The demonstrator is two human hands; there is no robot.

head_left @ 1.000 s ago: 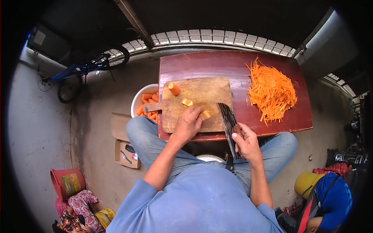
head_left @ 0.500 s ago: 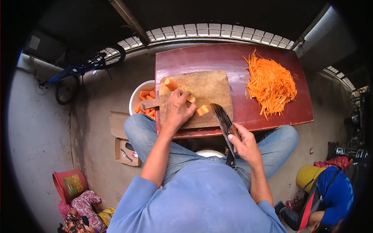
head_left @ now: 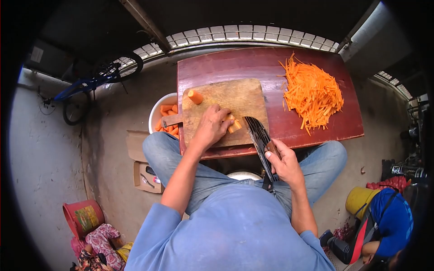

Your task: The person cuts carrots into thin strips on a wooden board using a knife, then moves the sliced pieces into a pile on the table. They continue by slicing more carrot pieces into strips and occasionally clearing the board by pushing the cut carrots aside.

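Observation:
My left hand (head_left: 212,123) is on the wooden cutting board (head_left: 246,90), its fingers bent around a carrot piece (head_left: 233,125) near the board's right half. Part of that piece is covered by the fingertips. A thick carrot chunk (head_left: 195,96) lies at the board's upper left. In my right hand (head_left: 285,165) is a knife (head_left: 257,133) with a dark, broad blade and a brown handle. Its tip is just right of the carrot piece, apart from it.
A heap of shredded carrot (head_left: 313,92) sits on the red table (head_left: 217,65). Left of the table stands a white tub (head_left: 155,118) of carrots. Also around are an opened cardboard box (head_left: 142,180), a red bucket (head_left: 83,217), a bicycle (head_left: 86,86) and other people at the lower corners.
My left hand has moved right along the board, bringing a carrot piece up against the one near the knife. My right hand keeps the knife in nearly the same place.

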